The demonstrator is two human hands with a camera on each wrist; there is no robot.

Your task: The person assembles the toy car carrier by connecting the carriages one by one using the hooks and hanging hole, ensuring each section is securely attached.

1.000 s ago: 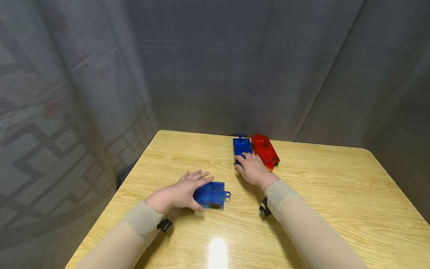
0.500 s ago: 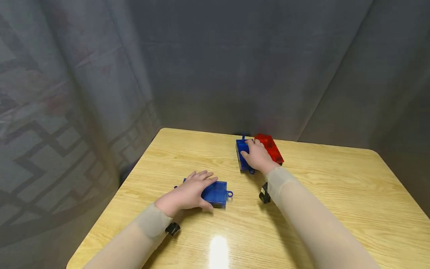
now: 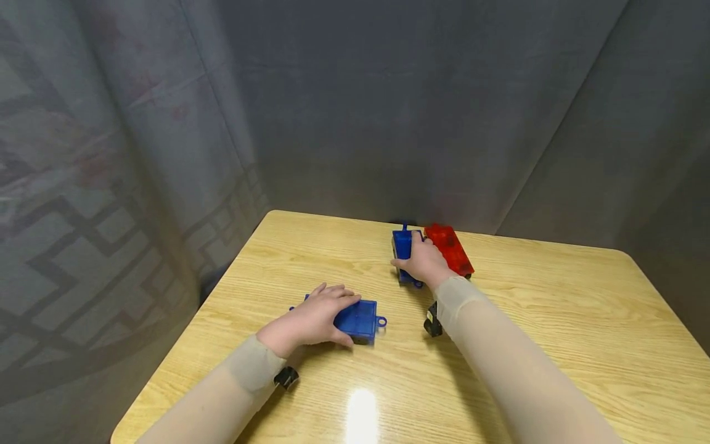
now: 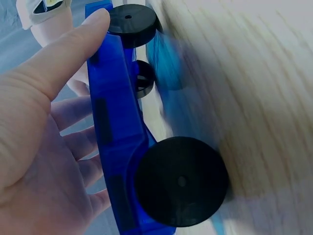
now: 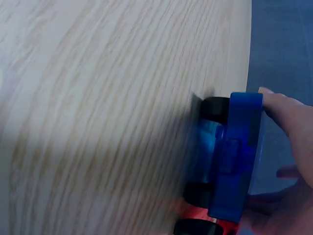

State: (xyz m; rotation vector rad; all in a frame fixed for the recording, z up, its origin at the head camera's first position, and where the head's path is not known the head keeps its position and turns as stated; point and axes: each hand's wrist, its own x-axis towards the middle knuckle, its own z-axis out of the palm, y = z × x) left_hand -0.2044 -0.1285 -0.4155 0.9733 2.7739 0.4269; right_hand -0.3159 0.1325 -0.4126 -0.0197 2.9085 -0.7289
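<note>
My left hand (image 3: 313, 317) grips a see-through blue toy car base (image 3: 357, 319) from above, near the middle of the table. In the left wrist view, the thumb (image 4: 68, 56) presses one long side above a black wheel (image 4: 181, 181), with the other fingers across the far side. A ring hitch (image 3: 381, 321) sticks out at its right end. Farther back, my right hand (image 3: 424, 262) holds a second blue toy car base (image 3: 402, 243), its thumb at the left side. Right beside that stands a red toy car base (image 3: 452, 253), partly hidden by the hand.
The wooden table (image 3: 527, 320) has its back edge just behind the far car bases. A grey curtain (image 3: 377, 111) hangs behind it and along the left. A camera is strapped under each wrist.
My right hand has slid forward along the far blue car base, uncovering its near hitch. My left hand has shifted slightly right on its base. The view has drifted a little.
</note>
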